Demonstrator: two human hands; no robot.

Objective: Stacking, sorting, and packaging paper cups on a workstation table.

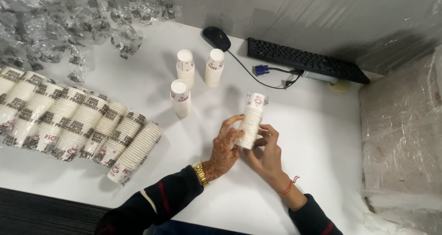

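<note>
A stack of paper cups is gripped from both sides by the left hand and the right hand above the white table, right of three standing cup stacks.

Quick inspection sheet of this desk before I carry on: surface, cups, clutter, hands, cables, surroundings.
Surface: white table.
Job's things: upright cup stack; three standing stacks; wrapped sleeves of cups lying at left.
Clutter: crumpled plastic wrappers.
Grips: left hand and right hand both hold the upright stack.
Cables: black lead from mouse; blue plug by keyboard.
Surroundings: plastic-covered bundle at right.
</note>
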